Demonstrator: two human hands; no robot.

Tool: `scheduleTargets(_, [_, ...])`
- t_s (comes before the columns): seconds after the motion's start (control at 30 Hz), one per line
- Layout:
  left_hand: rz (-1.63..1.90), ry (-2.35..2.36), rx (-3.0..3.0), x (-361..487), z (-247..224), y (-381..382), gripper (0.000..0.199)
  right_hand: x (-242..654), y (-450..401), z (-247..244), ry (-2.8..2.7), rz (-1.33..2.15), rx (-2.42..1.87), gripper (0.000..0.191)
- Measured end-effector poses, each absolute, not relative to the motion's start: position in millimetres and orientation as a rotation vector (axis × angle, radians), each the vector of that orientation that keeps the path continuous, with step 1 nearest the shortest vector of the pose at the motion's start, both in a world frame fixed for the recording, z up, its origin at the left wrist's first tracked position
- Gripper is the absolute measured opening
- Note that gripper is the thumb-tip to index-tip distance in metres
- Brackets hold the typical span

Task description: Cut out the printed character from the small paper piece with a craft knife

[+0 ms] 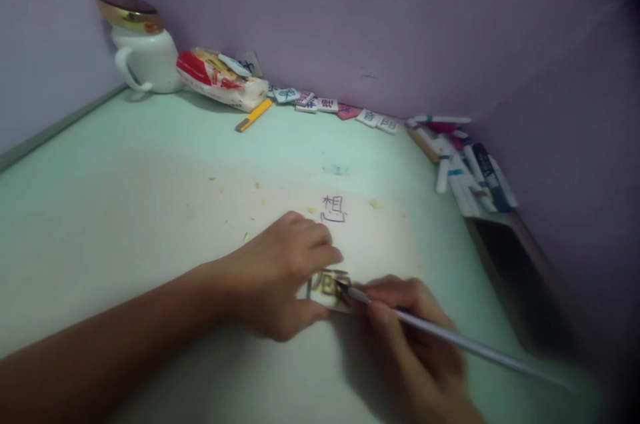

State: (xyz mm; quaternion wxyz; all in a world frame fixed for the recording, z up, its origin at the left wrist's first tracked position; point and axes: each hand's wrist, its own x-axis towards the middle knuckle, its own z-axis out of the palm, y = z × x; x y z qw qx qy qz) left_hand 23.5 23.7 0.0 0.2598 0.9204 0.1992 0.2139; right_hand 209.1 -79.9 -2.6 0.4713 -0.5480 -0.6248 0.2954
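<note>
A small white tile (316,304) with a dark-outlined, yellow-tinted character lies low in the middle of the table. My left hand (287,274) grips it by its edges, thumb below and fingers above. In my right hand (417,327) is a thin paintbrush (453,337) with a long pale handle, pinched near its tip. The brush's dark bristles touch the character. Just beyond my left fingers, a purple character (333,209) is written on the table surface. Part of the tile is covered by my hands.
Yellowish crumbs are scattered beyond my hands. Along the wall stand a white mug (147,57) with a gold-rimmed lid, a red-and-white packet (220,81), a yellow cutter (253,115) and several lettered tiles (327,105). White markers (455,171) and a dark phone-like slab (515,277) lie at right.
</note>
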Motion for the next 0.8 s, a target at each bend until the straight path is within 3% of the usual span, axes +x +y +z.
scheduleTargets(0.47, [0.564, 0.535, 2.504, 22.7, 0.8, 24.2, 0.029, 214.8, -78.3, -4.3, -1.515, 0.768, -1.265, 0.012])
scheduleTargets(0.8, [0.465, 0.435, 2.5, 21.6, 11.7, 27.4, 0.038, 227.0, -67.5, -13.9, -1.344, 0.873, -1.209, 0.013])
